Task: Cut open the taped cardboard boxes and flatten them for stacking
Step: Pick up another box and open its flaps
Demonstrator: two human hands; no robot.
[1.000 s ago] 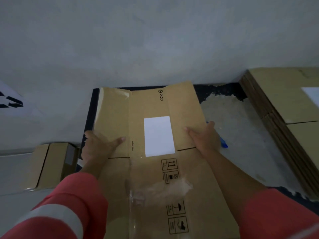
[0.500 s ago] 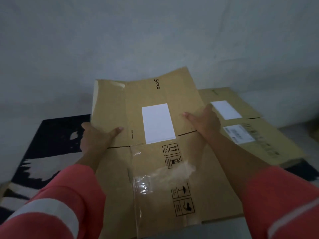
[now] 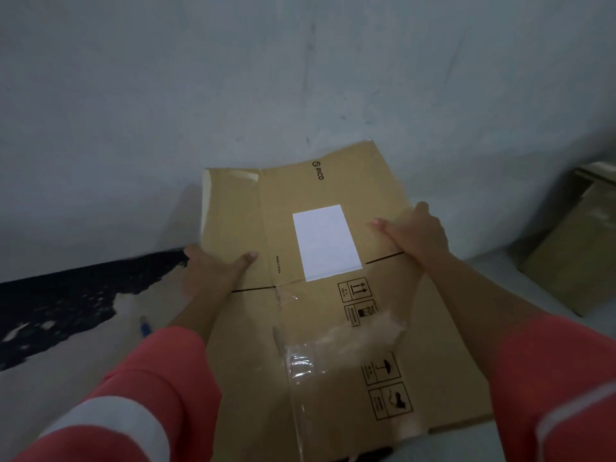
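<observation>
Both grips, left hand (image 3: 213, 275) and right hand (image 3: 416, 235), hold a flattened brown cardboard box (image 3: 320, 305) mid-frame. Cutting looks done; stacking remains.

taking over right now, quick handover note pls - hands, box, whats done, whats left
Left hand: grips the left edge of the flattened box, thumb on top.
Right hand: grips the box's right edge.
Box: cut open and flat, held between both hands; loose clear tape clings to its face.
Other cardboard lies at the right.
A small blue object lies on the floor at the left, too small to identify.
Done: this box is opened and flattened.
Left: set it on a stack. Whether more taped boxes wait is out of view.
</observation>
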